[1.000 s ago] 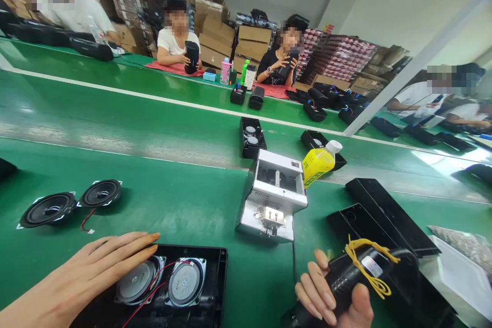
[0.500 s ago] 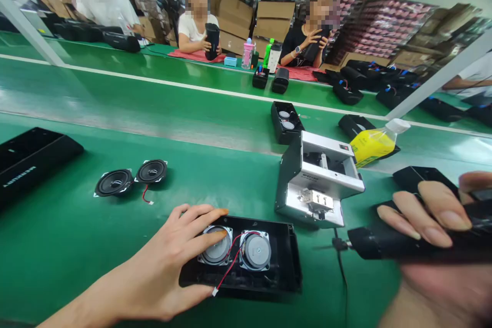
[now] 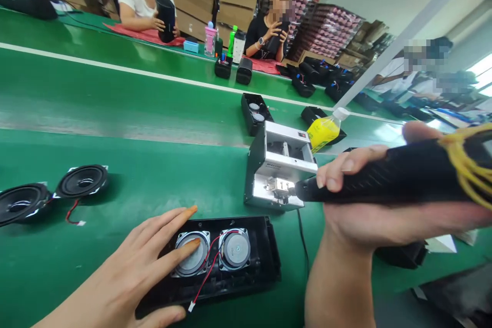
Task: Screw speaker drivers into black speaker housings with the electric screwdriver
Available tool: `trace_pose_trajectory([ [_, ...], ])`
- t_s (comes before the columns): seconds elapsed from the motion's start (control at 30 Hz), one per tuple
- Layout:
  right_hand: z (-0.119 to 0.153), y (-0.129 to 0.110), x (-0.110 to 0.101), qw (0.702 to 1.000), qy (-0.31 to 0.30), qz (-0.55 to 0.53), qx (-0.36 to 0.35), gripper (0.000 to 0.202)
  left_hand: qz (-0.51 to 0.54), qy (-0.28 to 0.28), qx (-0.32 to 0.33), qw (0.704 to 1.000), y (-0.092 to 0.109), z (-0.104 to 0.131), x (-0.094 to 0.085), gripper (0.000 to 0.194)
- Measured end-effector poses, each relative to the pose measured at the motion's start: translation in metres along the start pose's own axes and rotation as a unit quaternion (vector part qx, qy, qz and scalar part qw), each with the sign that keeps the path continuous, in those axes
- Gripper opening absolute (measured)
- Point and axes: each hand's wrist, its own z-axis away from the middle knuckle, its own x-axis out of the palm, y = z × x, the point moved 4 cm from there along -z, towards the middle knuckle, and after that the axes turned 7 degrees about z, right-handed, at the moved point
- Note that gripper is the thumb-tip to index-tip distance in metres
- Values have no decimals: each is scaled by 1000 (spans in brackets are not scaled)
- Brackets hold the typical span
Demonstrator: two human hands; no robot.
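Observation:
My left hand (image 3: 149, 261) lies with fingers spread over the left part of a black speaker housing (image 3: 253, 282), one fingertip resting on the left speaker driver (image 3: 188, 261). A second driver (image 3: 235, 249) sits beside it, and red and black wires run to a small white connector (image 3: 191, 306). My right hand (image 3: 357, 205) is wrapped round a black electric screwdriver (image 3: 407, 174) with a yellow cord wound at its rear. Its tip meets the front of a silver and black screw feeder (image 3: 282, 164); the bit itself is hidden there.
Two loose speaker drivers (image 3: 82, 180) lie at the left. Behind the screw feeder are a yellow bottle (image 3: 325, 130) and another speaker housing (image 3: 257, 113). A black cable (image 3: 302, 236) runs forward from the feeder. Co-workers hold black speakers across the green table (image 3: 126, 97).
My right hand has brought the screwdriver left and up to the screw feeder's front. My left hand stays on the housing. The camera view has turned to the right.

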Motion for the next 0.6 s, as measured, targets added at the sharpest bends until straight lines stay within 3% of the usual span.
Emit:
trace_pose_trajectory([
  [0.13, 5, 12, 3, 999, -40, -2, -9, 66, 2, 11, -4, 1000, 1, 3, 1, 67],
  [0.6, 1, 20, 8, 999, -40, 17, 15, 65, 27, 29, -29, 999, 3, 2, 4, 57],
])
